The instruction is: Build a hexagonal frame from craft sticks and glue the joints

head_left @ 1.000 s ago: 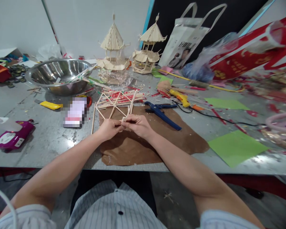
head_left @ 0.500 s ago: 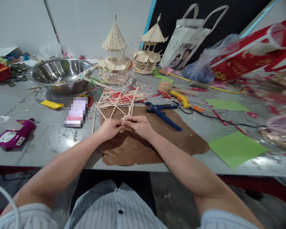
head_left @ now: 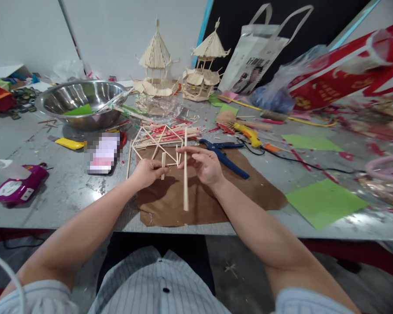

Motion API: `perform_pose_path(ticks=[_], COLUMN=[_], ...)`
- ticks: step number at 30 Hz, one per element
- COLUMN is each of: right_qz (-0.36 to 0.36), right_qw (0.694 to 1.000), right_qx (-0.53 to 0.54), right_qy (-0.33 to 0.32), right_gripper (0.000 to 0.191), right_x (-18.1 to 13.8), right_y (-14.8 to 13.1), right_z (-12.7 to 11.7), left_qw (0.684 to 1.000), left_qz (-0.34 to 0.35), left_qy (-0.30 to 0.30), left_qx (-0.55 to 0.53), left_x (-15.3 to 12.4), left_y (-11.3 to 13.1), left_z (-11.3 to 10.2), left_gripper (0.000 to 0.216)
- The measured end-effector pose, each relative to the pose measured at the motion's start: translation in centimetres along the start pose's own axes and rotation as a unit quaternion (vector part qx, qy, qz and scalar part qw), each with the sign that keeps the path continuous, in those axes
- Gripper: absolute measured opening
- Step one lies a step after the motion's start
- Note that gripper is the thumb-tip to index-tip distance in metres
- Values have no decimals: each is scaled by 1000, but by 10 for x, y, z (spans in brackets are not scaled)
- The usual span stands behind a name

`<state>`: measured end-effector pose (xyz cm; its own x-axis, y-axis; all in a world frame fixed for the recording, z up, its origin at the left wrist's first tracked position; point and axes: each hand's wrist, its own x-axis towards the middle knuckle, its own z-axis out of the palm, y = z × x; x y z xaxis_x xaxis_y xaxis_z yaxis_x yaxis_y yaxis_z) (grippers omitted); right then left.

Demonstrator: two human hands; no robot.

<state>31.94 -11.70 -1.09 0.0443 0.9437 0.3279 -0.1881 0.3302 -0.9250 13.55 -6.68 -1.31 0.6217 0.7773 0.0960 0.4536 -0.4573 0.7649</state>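
Resting against right hand (head_left: 205,165), long stick (head_left: 185,174)

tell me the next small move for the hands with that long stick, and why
Probably swing the long stick in the right hand toward the short piece pinched in the left hand. The stick stands apart from it, its near end hanging over the brown sheet, joined to nothing.

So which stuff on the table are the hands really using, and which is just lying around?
In use:
- left hand holding a short stick piece
- right hand holding a long stick
- stick frame just beyond the hands
- brown sheet under the work

Lying about:
- blue pliers
- steel bowl
- two stick pavilions
- green paper
- yellow knife
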Motion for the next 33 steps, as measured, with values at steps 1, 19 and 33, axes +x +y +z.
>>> perform_pose_path(ticks=[1, 19, 33], right_qz=[-12, -275, -60], right_qw=[1000, 938, 981], right_qx=[-20, -175, -177], right_qy=[8, 120, 46], right_gripper=[24, 13, 25], right_x=[0, -10, -11], right_y=[1, -1, 2], right_z=[0, 16, 23], left_qw=[1000, 996, 995], left_qz=[-3, 30, 59], left_qy=[-6, -77, -52], left_qx=[-11, -17, 57], left_x=[0, -4, -5], left_y=[0, 4, 9], left_z=[0, 4, 3], left_gripper=[31, 31, 27])
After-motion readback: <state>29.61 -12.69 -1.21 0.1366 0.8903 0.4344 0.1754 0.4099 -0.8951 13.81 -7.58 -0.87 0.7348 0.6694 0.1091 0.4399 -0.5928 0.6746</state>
